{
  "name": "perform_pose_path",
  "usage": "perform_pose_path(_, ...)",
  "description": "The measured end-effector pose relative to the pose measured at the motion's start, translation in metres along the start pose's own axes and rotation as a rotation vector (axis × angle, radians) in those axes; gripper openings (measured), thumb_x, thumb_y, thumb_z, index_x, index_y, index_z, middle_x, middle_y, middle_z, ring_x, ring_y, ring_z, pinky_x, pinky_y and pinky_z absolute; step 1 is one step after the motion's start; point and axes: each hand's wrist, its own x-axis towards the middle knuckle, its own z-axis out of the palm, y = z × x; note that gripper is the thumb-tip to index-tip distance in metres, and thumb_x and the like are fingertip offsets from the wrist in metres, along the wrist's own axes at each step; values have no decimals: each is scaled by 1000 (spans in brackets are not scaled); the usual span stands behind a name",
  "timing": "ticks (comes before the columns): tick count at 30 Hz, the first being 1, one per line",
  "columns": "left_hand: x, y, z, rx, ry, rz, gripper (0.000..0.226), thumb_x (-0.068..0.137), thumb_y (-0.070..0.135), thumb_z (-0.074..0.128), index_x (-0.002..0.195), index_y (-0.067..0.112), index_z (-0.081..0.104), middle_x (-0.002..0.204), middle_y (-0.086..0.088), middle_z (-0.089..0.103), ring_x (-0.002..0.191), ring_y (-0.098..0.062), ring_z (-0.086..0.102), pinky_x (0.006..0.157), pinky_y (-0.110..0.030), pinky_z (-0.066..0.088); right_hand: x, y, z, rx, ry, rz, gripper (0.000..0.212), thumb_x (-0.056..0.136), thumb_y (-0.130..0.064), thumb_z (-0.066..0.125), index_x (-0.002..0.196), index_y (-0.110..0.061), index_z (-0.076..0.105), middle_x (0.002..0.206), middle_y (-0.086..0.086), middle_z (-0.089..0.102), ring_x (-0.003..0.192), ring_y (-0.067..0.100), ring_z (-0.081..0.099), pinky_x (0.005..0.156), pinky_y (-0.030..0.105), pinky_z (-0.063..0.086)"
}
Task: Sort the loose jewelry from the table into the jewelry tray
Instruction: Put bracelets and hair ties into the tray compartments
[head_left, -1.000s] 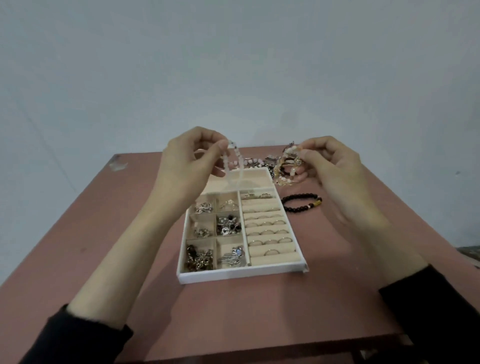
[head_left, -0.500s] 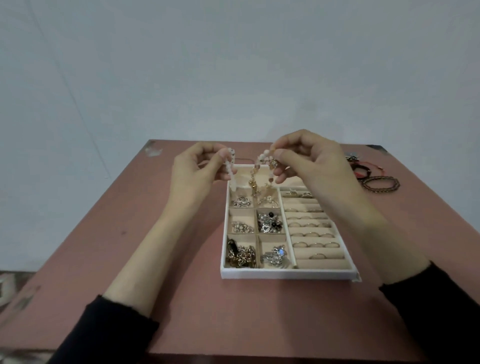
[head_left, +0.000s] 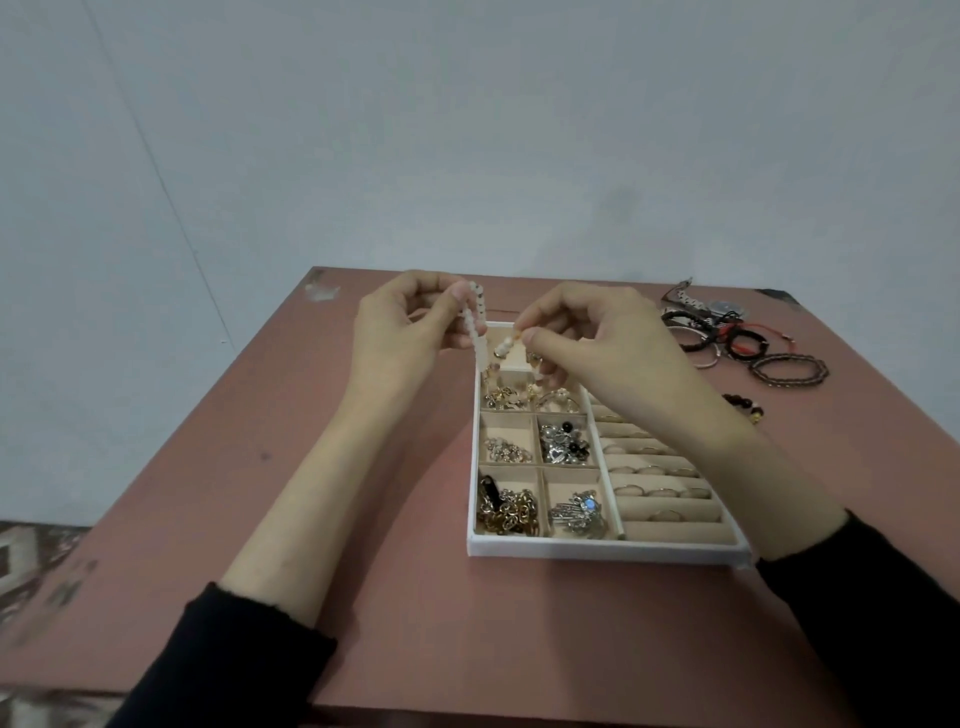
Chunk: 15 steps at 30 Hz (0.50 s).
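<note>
Over the far end of the jewelry tray (head_left: 597, 552), my left hand (head_left: 400, 332) pinches a pale bead bracelet (head_left: 478, 338) and my right hand (head_left: 587, 338) a small beaded piece (head_left: 505, 346), held high so that, I think, both can go down inside.

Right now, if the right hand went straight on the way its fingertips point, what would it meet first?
Likely the pale bead strand hanging from the left hand: the right hand, pinching small beads, points left at it above the tray. Depth is unclear.
</note>
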Motion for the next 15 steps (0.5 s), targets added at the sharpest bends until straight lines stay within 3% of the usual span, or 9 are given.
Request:
perform_pose_path(4,0,0,-1,-7,9,0,10,89,9,58,94,0,61,75,-9,65,55,-6,64,57,-18,54,1,1,4,-37,-18,62,14,83,-6,62,79,-19,68,63,0,67,51,11,65,58,36,57)
perform_pose_path(7,1,-1,-2,0,29,-1,9,90,9,58,93,1,61,75,-9,65,55,-7,64,57,-18,53,3,1,5,-78,-36,111,11,83,-6,63,79,-16,67,62,3,68,51,10,66,59,35,59)
perform_pose_path(11,3,-2,-4,3,43,2,5,89,9,58,88,6,62,74,-8,65,56,-8,64,56,-17,52,7,-1,5,-132,-103,133,7,81,-2,66,79,-9,68,65,9,70,51,11,66,55,16,54)
perform_pose_path(15,4,-3,-5,9,60,5,5,89,10,59,88,7,63,75,-8,66,59,-11,65,57,-19,53,10,0,10,-292,-188,97,9,76,-7,72,71,-14,70,60,-3,66,54,11,63,46,6,42)
